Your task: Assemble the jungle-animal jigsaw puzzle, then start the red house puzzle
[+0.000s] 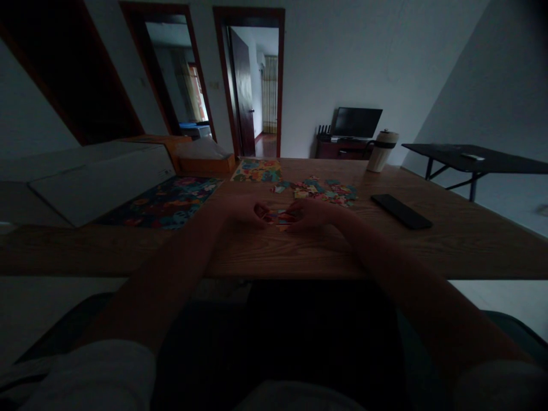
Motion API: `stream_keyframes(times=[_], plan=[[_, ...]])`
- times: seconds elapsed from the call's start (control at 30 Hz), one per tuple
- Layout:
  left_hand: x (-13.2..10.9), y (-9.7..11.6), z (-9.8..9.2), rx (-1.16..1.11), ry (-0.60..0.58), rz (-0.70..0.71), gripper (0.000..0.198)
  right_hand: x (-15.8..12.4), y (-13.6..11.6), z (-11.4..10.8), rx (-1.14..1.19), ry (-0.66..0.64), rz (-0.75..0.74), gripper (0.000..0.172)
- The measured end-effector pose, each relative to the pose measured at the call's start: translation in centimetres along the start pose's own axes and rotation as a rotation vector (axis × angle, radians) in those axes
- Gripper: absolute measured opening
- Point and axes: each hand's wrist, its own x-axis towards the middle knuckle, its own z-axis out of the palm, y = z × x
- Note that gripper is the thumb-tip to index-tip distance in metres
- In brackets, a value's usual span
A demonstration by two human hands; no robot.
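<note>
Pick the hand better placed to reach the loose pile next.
Right, probably: the right hand is just in front of the pile, while the left hand is farther off, across the pieces between the hands. Too dark to tell what either hand grips.

Gap btwn pcs point(329, 193) & blk slab point(401, 211)

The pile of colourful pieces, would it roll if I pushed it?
The pile of pieces would probably spread, because they lie loosely heaped. Each looks small and flat, so likely light and apt to slide, not roll.
</note>
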Motion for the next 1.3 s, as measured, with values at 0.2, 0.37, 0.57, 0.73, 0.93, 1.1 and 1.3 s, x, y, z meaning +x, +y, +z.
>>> stream_keyframes(times=[0.2, 0.37, 0.57, 0.73, 0.93, 1.1, 1.3], plan=[[0.6, -0.2, 0.5, 0.058, 0.058, 0.013, 0.031, 0.4, 0.8, 0.1, -0.03, -0.04, 0.034, 0.042], [1.0, -0.1, 1.0, 0.092, 0.105, -0.03, 0.037, 0.3, 1.1, 0.1, 0.001, -0.043, -0.008, 0.041], [1.1, 0.0, 1.0, 0.109, 0.102, -0.032, 0.042, 0.2, 1.0, 0.0, -0.001, -0.065, 0.003, 0.037], [0.8, -0.2, 0.4, 0.079, 0.02, -0.001, 0.039, 0.2, 1.1, 0.0, 0.02, -0.048, 0.016, 0.038], [0.8, -0.4, 0.3, 0.057, 0.03, -0.02, 0.041, 0.1, 1.4, 0.1, 0.081, -0.062, 0.007, 0.035], [1.2, -0.5, 0.7, 0.045, 0.039, -0.013, 0.042, 0.1, 1.4, 0.1, 0.07, -0.074, -0.016, 0.036], [0.5, -4.4, -1.6, 0.05, 0.27, -0.07, 0.055, 0.0, 1.3, -0.4, 0.043, -0.107, -0.044, 0.041]])
